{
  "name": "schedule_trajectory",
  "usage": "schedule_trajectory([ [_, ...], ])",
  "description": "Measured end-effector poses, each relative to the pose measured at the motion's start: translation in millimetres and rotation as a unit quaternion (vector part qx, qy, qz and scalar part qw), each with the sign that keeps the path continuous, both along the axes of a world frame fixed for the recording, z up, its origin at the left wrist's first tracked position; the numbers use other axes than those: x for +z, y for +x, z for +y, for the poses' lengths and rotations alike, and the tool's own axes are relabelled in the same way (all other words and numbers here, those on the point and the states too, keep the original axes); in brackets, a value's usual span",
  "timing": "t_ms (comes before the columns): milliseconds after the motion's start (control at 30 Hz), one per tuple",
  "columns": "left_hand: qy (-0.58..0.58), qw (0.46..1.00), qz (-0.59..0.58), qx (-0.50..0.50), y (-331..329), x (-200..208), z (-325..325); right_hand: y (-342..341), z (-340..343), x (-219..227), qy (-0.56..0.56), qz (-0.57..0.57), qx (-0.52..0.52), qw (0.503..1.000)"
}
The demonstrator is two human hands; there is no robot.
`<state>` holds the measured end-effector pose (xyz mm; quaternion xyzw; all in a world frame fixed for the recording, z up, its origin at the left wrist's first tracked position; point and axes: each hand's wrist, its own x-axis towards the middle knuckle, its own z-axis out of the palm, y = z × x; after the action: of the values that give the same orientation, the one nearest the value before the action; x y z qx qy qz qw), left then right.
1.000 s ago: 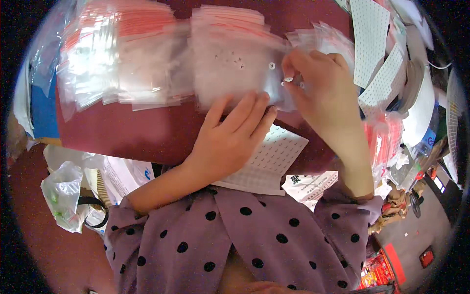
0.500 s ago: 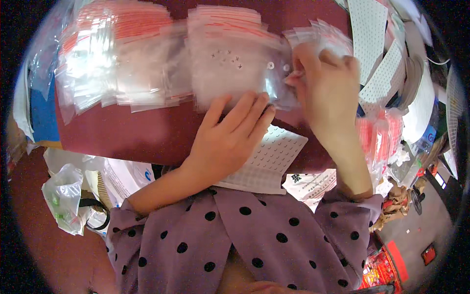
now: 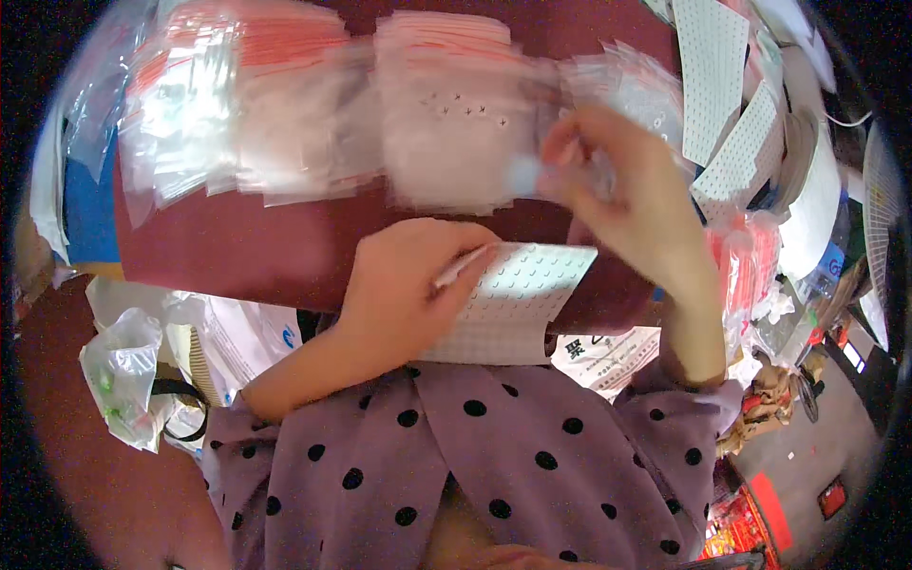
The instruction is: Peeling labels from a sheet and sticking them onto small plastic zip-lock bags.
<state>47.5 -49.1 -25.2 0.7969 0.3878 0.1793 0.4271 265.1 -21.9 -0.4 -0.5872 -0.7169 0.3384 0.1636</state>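
Observation:
My left hand point(image 3: 408, 275) is closed around the left edge of a white sheet point(image 3: 532, 294) with rows of small curved marks, thumb on top. The sheet lies at the table's near edge, against my lap. My right hand point(image 3: 632, 180), blurred by motion, hovers with bent fingers at the right side of the middle stack of clear zip bags point(image 3: 446, 161). Whether anything is between its fingers is unclear. Several small dark cross-shaped pieces point(image 3: 468, 111) show on the top bag. Right of it lies a looser pile of clear bags point(image 3: 622, 81), with small white discs showing.
More clear bags with red-lined tops point(image 3: 294, 123) spread across the left of the dark red table point(image 3: 256, 237). White dotted sheets point(image 3: 712, 76) lie at the far right, above bundled red-edged bags point(image 3: 746, 256). Plastic bags point(image 3: 123, 370) sit below the table on the left.
My left hand has drawn back from the middle bags and taken hold of the dotted sheet, whose edge now lifts. My right hand has shifted slightly nearer me; white discs now show on the right pile.

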Motion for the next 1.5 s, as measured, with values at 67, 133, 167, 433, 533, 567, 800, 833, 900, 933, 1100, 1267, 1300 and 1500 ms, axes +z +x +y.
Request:
schedule_trajectory([
  [67, -0.176, 0.979, -0.079, 0.062, 0, 0, 6, -12, -19, 17, -0.069, 0.113, 0.034, 0.991],
  [133, -0.220, 0.963, -0.131, 0.086, 0, 3, 4, -22, -30, 21, -0.058, 0.124, 0.057, 0.989],
  [167, -0.333, 0.921, -0.179, 0.094, -3, 4, 4, -25, -31, 19, -0.056, 0.125, 0.058, 0.989],
  [433, -0.392, 0.905, -0.164, -0.015, -13, 6, 2, -36, -50, 21, 0.034, 0.073, 0.045, 0.996],
  [533, -0.365, 0.892, -0.265, -0.011, -13, 4, -5, -35, -63, 13, 0.081, 0.063, 0.061, 0.993],
  [567, -0.406, 0.874, -0.267, 0.012, -14, 5, -6, -36, -64, 15, 0.083, 0.062, 0.062, 0.993],
  [800, -0.555, 0.774, -0.279, 0.123, -13, 13, -9, -35, -74, 17, 0.321, -0.168, 0.256, 0.896],
  [833, -0.555, 0.773, -0.280, 0.128, -13, 10, -9, -30, -68, 16, 0.139, -0.008, 0.189, 0.972],
  [900, -0.018, 0.999, -0.028, -0.023, -14, 0, -6, -19, -46, 20, 0.116, 0.029, 0.106, 0.987],
  [933, 0.075, 0.997, 0.013, -0.031, -9, 0, -5, -13, -29, 20, 0.105, 0.001, 0.054, 0.993],
  [1100, 0.287, 0.942, 0.168, -0.039, 23, -22, -4, -8, 14, -24, 0.023, 0.210, -0.009, 0.977],
  [1267, 0.292, 0.940, 0.172, -0.041, 22, -27, -5, -13, 27, -11, 0.087, -0.025, 0.010, 0.996],
  [1300, 0.290, 0.940, 0.173, -0.040, 22, -26, -5, -15, 28, -10, 0.085, -0.024, 0.011, 0.996],
  [1500, 0.308, 0.931, 0.194, -0.042, 21, -25, -7, -13, 33, -12, 0.040, 0.015, 0.060, 0.997],
])
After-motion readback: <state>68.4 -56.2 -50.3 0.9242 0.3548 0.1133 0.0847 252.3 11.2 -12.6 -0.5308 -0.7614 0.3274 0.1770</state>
